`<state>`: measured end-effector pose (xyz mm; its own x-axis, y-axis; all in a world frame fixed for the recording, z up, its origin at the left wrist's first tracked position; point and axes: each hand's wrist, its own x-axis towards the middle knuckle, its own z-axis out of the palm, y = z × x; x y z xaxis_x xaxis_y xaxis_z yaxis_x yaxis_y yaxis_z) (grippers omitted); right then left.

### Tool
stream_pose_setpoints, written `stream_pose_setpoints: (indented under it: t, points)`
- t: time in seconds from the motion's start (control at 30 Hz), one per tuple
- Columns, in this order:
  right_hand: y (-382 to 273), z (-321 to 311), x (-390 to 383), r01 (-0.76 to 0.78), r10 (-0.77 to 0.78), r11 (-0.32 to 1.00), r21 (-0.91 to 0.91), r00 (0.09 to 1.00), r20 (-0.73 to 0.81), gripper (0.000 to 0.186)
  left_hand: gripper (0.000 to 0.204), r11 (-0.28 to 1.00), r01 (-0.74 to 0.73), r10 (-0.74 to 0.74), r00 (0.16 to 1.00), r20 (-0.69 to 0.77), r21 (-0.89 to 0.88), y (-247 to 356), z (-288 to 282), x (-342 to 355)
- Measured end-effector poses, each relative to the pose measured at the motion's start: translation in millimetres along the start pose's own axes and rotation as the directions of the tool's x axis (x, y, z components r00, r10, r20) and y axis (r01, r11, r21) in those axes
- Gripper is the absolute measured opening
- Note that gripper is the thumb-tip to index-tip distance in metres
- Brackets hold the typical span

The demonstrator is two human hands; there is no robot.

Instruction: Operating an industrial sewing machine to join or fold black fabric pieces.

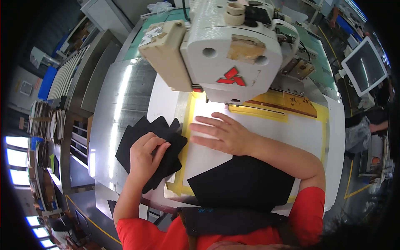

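My left hand (148,154) is closed at the fingertips on a stack of black fabric pieces (135,129) at the left of the white work board (208,160). My right hand (214,133) has its fingers spread, with the palm down, over the board below the needle area of a white industrial sewing machine (231,75). A larger black fabric piece (241,181) lies on the board beneath my right forearm. Yellow tape (185,116) borders the board, and a tan strip (298,104) sits behind it on the right.
A metal table surface (108,116) extends left, beside a rack (71,75) and stacks of flat sheets (46,121). A screen (363,66) stands at upper right. Another person's hand (379,127) is at far right near a plastic bag (356,135).
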<state>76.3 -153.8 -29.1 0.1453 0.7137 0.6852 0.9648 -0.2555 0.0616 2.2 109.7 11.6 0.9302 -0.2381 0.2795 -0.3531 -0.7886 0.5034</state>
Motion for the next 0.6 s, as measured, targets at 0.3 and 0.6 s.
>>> stream_pose_setpoints:
  t: [0.3,0.6]
  points:
    - [15,12,-34,-0.054,0.065,0.997,-0.052,0.974,0.219,0.023,0.022,0.974,-0.205,0.198,0.977,0.084,0.094,22,46,33]
    - [4,-66,-117,-0.497,0.681,0.643,-0.583,0.719,0.138,0.031,0.032,0.896,-0.440,0.441,0.870,0.219,-0.056,62,68,47]
